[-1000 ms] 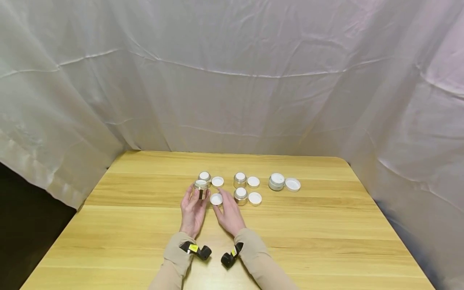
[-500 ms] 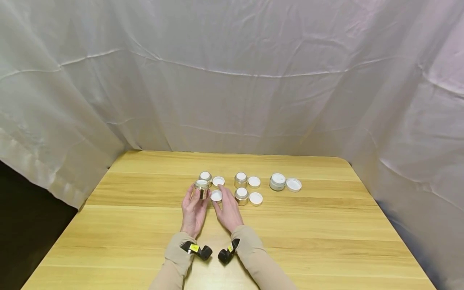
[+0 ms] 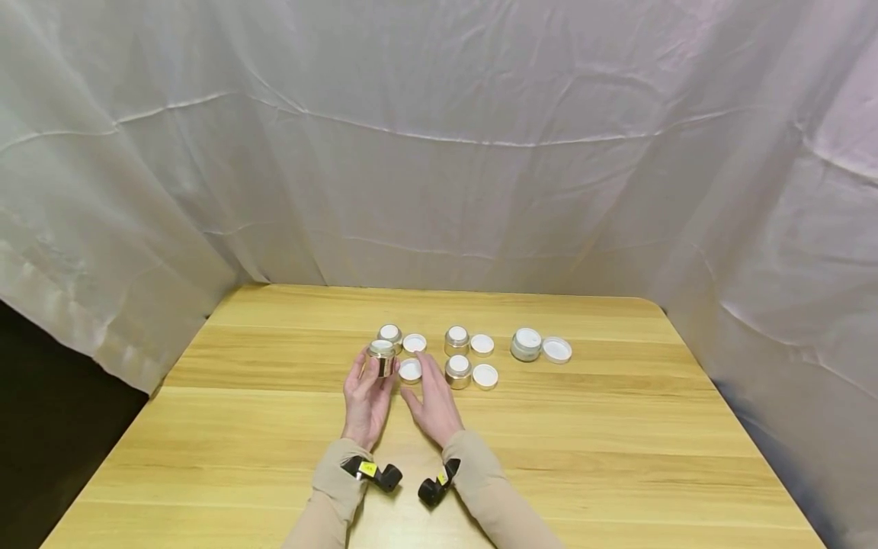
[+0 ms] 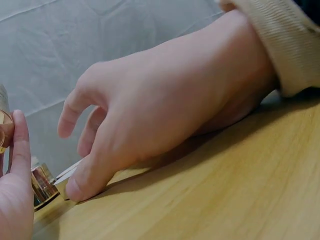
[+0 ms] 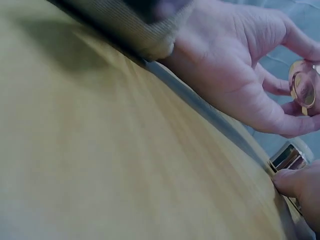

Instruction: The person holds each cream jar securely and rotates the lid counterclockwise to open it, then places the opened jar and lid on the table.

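In the head view my left hand (image 3: 366,408) grips a gold cosmetic jar (image 3: 382,364), upright and raised above the table, its white top facing up. The gold base of this jar (image 5: 303,87) shows in the right wrist view. My right hand (image 3: 437,404) is beside a white-lined lid (image 3: 410,371) that lies inner side up on the table. Its fingers are spread around the lid's right side, with the thumb apart from the rim. From the left wrist view, the thumb of the right hand (image 4: 145,110) rests low near the tabletop.
Behind the held jar stands another gold jar (image 3: 389,334) with its lid (image 3: 414,343). To the right are two gold jars (image 3: 456,341) with lids (image 3: 485,376) beside them. Farther right stands a wider pale jar (image 3: 526,345) next to its lid (image 3: 557,350). Grey curtains surround the wooden table (image 3: 583,457).
The right hand has slid the lid slightly away from the person, then loosened its fingers from it. The left hand has kept hold of the jar in nearly the same place.
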Demonstrator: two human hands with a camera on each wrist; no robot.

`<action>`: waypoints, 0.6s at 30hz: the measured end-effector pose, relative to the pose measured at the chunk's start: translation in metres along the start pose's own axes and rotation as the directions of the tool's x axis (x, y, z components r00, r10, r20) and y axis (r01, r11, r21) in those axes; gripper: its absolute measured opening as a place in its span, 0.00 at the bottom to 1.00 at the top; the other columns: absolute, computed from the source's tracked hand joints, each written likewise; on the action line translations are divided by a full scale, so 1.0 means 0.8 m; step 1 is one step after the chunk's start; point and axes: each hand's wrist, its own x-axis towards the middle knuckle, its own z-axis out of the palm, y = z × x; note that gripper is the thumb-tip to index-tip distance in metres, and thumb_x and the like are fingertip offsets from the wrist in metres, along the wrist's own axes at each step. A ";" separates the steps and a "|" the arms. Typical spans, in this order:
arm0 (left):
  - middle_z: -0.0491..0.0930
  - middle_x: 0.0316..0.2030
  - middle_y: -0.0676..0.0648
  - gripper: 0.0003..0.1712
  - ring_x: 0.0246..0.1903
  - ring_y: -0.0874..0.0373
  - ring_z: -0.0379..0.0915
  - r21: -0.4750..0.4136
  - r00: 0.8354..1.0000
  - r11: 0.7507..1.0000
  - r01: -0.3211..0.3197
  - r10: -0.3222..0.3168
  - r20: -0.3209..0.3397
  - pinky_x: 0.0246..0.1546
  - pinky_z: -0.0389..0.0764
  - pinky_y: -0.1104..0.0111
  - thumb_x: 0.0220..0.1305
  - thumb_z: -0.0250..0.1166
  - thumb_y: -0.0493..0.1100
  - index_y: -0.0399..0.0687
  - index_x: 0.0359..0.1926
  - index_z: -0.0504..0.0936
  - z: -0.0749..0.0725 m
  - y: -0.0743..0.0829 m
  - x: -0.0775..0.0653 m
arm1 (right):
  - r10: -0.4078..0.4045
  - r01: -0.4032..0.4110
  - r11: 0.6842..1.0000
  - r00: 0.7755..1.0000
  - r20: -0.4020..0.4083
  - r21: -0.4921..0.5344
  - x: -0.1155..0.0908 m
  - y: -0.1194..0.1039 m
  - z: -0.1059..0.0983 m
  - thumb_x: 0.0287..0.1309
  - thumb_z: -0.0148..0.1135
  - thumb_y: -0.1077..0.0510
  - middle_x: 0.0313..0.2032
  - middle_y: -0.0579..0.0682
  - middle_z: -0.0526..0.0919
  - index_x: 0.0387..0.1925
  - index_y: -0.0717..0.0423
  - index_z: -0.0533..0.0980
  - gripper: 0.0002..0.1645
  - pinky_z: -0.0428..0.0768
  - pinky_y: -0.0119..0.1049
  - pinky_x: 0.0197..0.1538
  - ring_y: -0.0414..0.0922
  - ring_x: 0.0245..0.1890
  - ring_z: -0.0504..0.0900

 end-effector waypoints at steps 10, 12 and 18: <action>0.72 0.58 0.45 0.22 0.56 0.57 0.78 0.154 0.997 0.988 0.000 0.012 -0.081 0.66 0.79 0.64 0.69 0.59 0.28 0.43 0.61 0.70 -0.002 0.000 0.002 | -0.059 0.056 0.998 0.995 0.076 0.040 -0.038 0.006 -0.025 0.64 0.65 0.56 0.74 0.66 0.62 0.75 0.62 0.58 0.43 0.61 0.56 0.78 0.60 0.76 0.61; 0.71 0.58 0.46 0.27 0.56 0.59 0.77 0.238 0.994 0.971 0.012 0.015 -0.113 0.64 0.80 0.67 0.67 0.61 0.27 0.41 0.65 0.68 -0.004 0.002 0.003 | -0.075 0.072 0.996 0.995 0.073 0.046 -0.046 0.009 -0.031 0.64 0.65 0.56 0.73 0.65 0.63 0.74 0.63 0.59 0.42 0.62 0.57 0.78 0.60 0.75 0.62; 0.70 0.56 0.49 0.37 0.50 0.67 0.79 0.560 0.981 0.828 0.023 0.089 -0.173 0.55 0.83 0.78 0.57 0.69 0.24 0.36 0.68 0.70 -0.011 0.004 0.008 | -0.103 0.099 0.993 0.993 0.059 0.067 -0.057 0.013 -0.041 0.64 0.65 0.57 0.72 0.64 0.66 0.73 0.62 0.61 0.40 0.65 0.57 0.76 0.59 0.74 0.64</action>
